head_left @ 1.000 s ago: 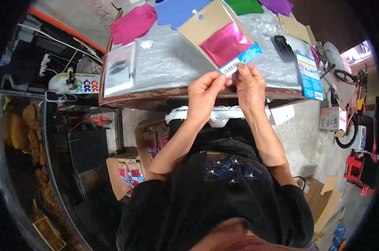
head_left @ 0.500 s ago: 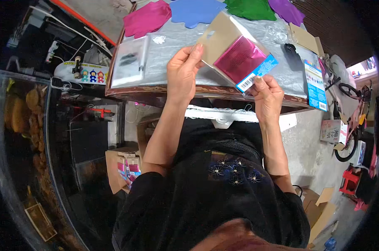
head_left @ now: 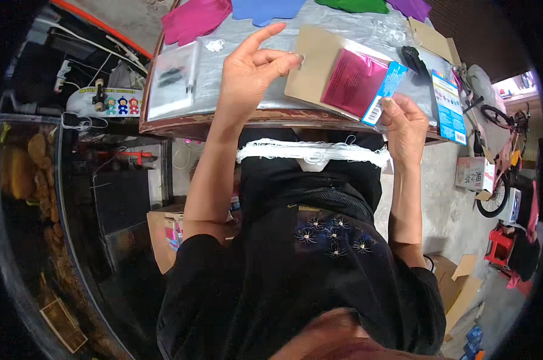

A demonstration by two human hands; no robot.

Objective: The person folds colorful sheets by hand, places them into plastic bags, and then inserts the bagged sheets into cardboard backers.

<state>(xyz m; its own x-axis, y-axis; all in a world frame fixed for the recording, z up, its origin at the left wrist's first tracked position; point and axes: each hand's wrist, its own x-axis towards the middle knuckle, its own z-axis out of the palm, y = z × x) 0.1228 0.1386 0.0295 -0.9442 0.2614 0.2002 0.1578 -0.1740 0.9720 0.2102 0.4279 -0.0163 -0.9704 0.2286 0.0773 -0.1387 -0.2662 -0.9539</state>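
Note:
A flat package [head_left: 355,84] has a brown backing card, a shiny magenta foil pouch and a blue label strip with a barcode. My right hand [head_left: 405,123] pinches its lower right corner at the label, thumb on top. At the opposite end, my left hand [head_left: 253,69] has thumb and a finger pressed together at the card's hang hole, while its index finger stretches out away from the card. Whether anything thin is also between those fingertips is too small to tell. A bundle of white strings [head_left: 313,151] lies across my lap.
Magenta [head_left: 196,19], blue [head_left: 268,9], green [head_left: 352,5] and purple [head_left: 409,8] pieces lie along the table's far side. A clear plastic sleeve [head_left: 174,81] rests left, a black tool [head_left: 415,63] right, beside a blue printed card [head_left: 448,111]. An open carton [head_left: 162,243] holds similar packages.
The package has shifted right and slightly down, turning flatter. My left index finger has lifted off the card and straightened. My right hand has moved right, keeping its hold.

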